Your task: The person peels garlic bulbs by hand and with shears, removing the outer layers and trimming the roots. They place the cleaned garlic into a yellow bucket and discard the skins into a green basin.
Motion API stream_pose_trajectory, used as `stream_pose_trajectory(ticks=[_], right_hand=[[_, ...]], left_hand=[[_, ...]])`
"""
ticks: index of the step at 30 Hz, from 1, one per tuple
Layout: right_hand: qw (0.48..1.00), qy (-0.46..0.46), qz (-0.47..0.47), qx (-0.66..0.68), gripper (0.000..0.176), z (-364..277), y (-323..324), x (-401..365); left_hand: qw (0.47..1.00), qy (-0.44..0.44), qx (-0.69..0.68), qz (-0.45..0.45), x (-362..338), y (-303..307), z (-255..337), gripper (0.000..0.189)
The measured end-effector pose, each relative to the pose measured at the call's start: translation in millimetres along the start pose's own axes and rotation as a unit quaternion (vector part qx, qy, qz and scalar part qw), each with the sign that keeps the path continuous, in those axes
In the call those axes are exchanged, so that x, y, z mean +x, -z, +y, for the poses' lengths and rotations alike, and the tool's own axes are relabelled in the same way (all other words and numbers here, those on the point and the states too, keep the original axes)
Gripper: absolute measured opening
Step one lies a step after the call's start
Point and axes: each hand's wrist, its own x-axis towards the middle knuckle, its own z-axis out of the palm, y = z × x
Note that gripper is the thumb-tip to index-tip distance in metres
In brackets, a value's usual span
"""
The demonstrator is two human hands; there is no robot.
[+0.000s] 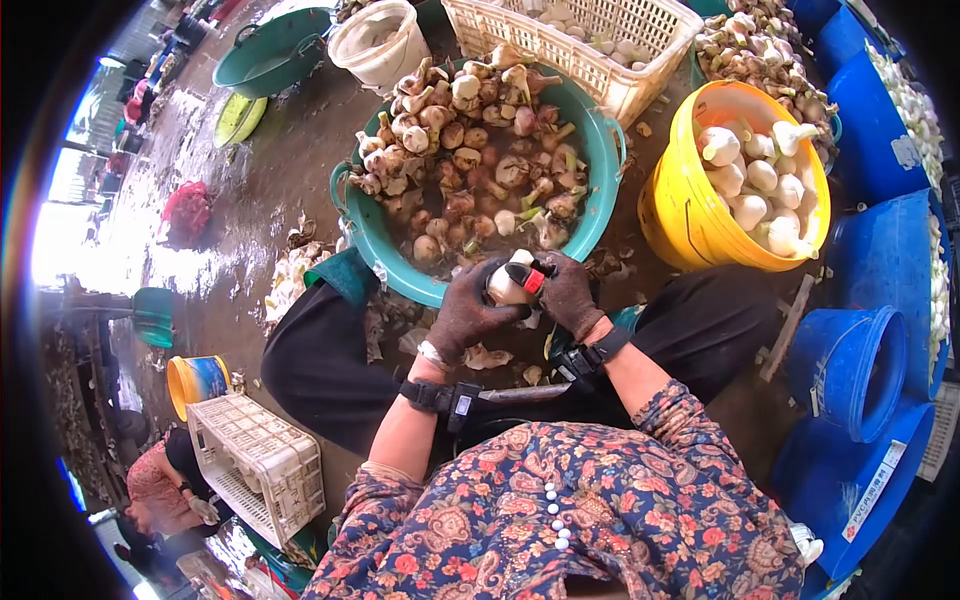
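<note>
My left hand (474, 312), in a dark glove, is closed around a white garlic bulb (508, 288) in front of my lap. Dark-gloved too, my right hand (570, 294) grips a small red-and-black hand tool (527, 277), its black end lying against the bulb. The tool's exact kind cannot be made out. Just beyond both hands stands a green tub (603, 190) of murky water with many unpeeled garlic bulbs (468, 160). To the right, a yellow bucket (668, 215) holds clean white garlic bulbs (762, 176).
A cream plastic crate (560, 50) and a white bucket (375, 45) stand behind the tub. Blue containers (850, 365) line the right side. Another crate (255, 460) lies at lower left, near another person (165, 485). Peelings (298, 270) litter the wet floor.
</note>
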Motion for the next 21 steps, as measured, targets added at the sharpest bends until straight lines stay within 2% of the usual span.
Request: stream_pose_trajectory(ticks=[1,2,3,4,5,6,7,8,9,10,12,13,14,15,16,17,18,19,20,21], right_hand=[[1.0,-0.001,-0.016,0.02,0.032,1.9,0.6,1.2],[0.998,0.011,-0.056,0.033,0.025,4.8,5.5,1.1],[0.998,0.009,-0.056,0.034,0.025,1.9,8.9,0.1],[0.993,-0.035,-0.085,0.072,0.024,-0.5,12.0,0.2],[0.985,-0.078,-0.113,0.109,0.022,-1.2,14.5,0.9],[0.988,-0.037,-0.116,0.093,0.021,3.3,13.4,2.0],[0.988,-0.036,-0.116,0.093,0.021,7.2,12.4,2.3],[0.964,-0.112,-0.096,0.221,0.025,10.9,10.8,1.7],[0.917,-0.185,-0.075,0.345,0.03,5.2,10.2,1.2],[0.917,-0.184,-0.076,0.344,0.03,-0.1,10.9,0.7],[0.822,-0.3,-0.174,0.452,0.041,-17.0,15.5,-3.2],[0.761,-0.352,-0.219,0.499,0.047,-23.1,15.5,-4.9],[0.803,-0.32,-0.176,0.47,0.05,-25.9,9.1,-8.1],[0.804,-0.321,-0.174,0.47,0.05,-13.6,8.8,-5.6],[0.793,-0.318,-0.198,0.481,0.049,3.4,7.4,-0.2],[0.781,-0.314,-0.222,0.492,0.047,20.0,5.1,2.5],[0.789,-0.345,-0.222,0.458,0.041,-28.7,21.4,0.5],[0.788,-0.345,-0.222,0.459,0.041,-6.2,15.5,3.2],[0.829,-0.26,-0.25,0.428,0.04,32.5,5.5,7.7],[0.86,-0.172,-0.276,0.393,0.038,39.0,1.4,11.3]], left_hand=[[1.0,0.0,0.0,0.001,-0.1,2.3,0.2,0.066],[0.998,0.02,-0.055,-0.02,-1.1,4.3,-0.3,0.064],[0.992,0.04,-0.111,-0.042,-2.7,6.1,-1.4,0.063],[0.992,0.041,-0.111,-0.043,-3.5,7.8,-5.2,0.063],[0.98,0.07,-0.178,-0.058,-4.1,9.0,-10.9,0.062],[0.962,0.099,-0.244,-0.074,-4.2,9.8,-12.1,0.062],[0.962,0.098,-0.244,-0.074,-4.1,9.2,-12.5,0.062],[0.955,0.104,-0.272,-0.063,-4.7,7.9,-12.3,0.064],[0.946,0.11,-0.3,-0.051,-5.4,6.5,-11.2,0.067],[0.947,0.109,-0.299,-0.05,-4.8,2.3,-10.5,0.067],[0.932,0.099,-0.349,0.02,-3.5,-10.5,-10.8,0.076],[0.932,0.098,-0.349,0.018,-3.1,-14.3,-12.1,0.076],[0.953,0.084,-0.291,0.007,-2.9,-18.1,-13.4,0.079],[0.97,0.07,-0.233,-0.004,-3.1,-21.7,-15.8,0.081],[0.991,0.018,-0.129,0.007,0.1,-18.2,-18.3,0.083],[0.991,0.02,-0.129,0.007,1.9,-16.5,-19.8,0.083],[0.987,0.052,-0.153,0.028,4.3,-11.3,-13.0,0.08],[0.98,0.084,-0.176,0.049,6.3,-5.3,-2.9,0.077],[0.979,0.112,-0.164,0.033,7.0,0.0,8.4,0.06],[0.979,0.114,-0.163,0.034,8.2,1.5,3.9,0.06]])
